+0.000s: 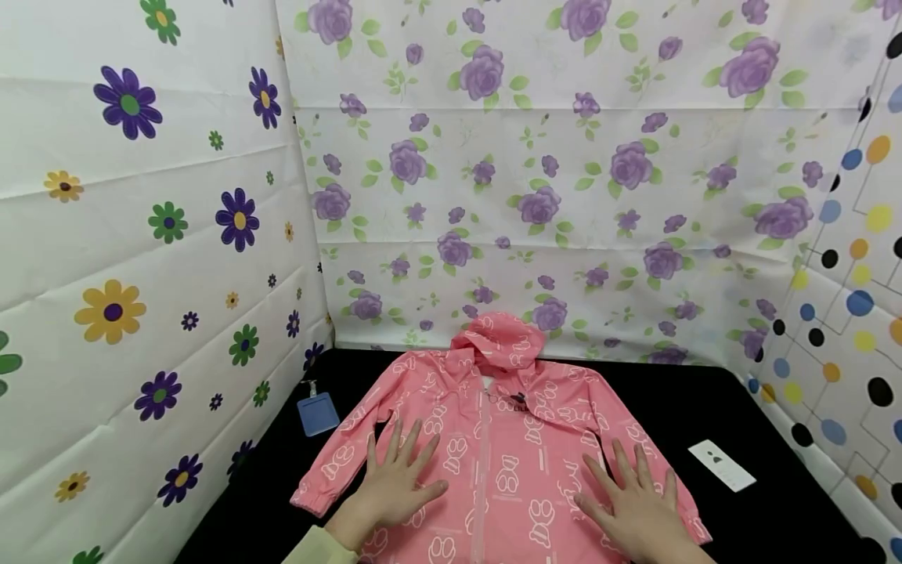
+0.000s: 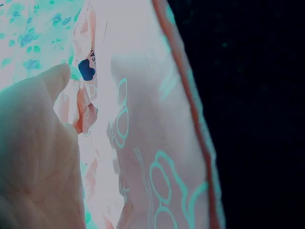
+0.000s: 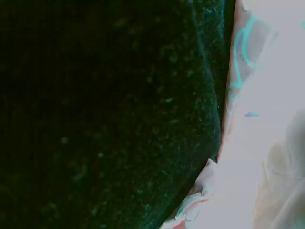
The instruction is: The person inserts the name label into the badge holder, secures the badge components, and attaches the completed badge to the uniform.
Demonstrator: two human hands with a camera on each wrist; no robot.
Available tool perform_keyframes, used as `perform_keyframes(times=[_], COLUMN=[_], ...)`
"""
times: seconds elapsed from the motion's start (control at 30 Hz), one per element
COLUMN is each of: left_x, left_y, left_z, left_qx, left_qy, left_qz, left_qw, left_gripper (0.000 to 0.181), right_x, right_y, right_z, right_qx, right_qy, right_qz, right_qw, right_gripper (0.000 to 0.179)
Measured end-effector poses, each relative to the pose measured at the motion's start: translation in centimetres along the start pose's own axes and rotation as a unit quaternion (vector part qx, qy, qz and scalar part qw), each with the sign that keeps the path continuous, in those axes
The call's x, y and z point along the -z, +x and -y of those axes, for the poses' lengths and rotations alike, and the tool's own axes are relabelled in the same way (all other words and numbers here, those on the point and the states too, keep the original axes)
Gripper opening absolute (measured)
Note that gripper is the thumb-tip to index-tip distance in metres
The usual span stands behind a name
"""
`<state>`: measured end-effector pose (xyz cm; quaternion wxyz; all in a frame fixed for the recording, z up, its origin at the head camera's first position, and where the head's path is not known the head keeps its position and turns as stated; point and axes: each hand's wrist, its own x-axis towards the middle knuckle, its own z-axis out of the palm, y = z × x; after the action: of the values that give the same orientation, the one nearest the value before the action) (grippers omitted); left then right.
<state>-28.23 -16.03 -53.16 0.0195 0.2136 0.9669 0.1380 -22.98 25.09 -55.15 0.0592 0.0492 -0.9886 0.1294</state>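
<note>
A pink hooded jacket (image 1: 510, 478) with white cartoon outlines lies spread out, front up, its hood toward the back and its sleeves out to both sides. My left hand (image 1: 398, 484), fingers straight and spread, is over the jacket's left half in the head view. On the other half, near the sleeve, is my right hand (image 1: 634, 505), also with spread fingers. Neither hand grips anything. In the left wrist view the hand (image 2: 38, 157) appears beside the printed cloth (image 2: 143, 143). The right wrist view shows the jacket's edge (image 3: 238, 124) and part of the hand (image 3: 286, 176).
The jacket lies on a black table cover (image 1: 634, 392). A blue badge holder (image 1: 318, 413) is at the left, and a white card (image 1: 722, 464) lies at the right. Flower-patterned cloth (image 1: 493, 196) hangs behind, with more patterned cloth on both sides.
</note>
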Motion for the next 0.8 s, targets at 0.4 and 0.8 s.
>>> perform_keyframes(times=[0.4, 0.8], left_x=[1.4, 2.6], left_y=[-0.1, -0.1], left_z=[0.5, 1.8], left_qx=[0.0, -0.005], left_qy=[-0.122, -0.225], left_qz=[-0.018, -0.068], left_qw=[0.9924, 0.9719], left_gripper=[0.072, 0.059], right_x=[0.8, 1.6], right_y=[0.7, 1.1], right_z=[-0.1, 0.3], right_qx=[0.024, 0.049], right_qy=[-0.008, 0.041], right_qz=[-0.002, -0.027], right_qw=[0.9997, 0.9976], right_gripper=[0.08, 0.058])
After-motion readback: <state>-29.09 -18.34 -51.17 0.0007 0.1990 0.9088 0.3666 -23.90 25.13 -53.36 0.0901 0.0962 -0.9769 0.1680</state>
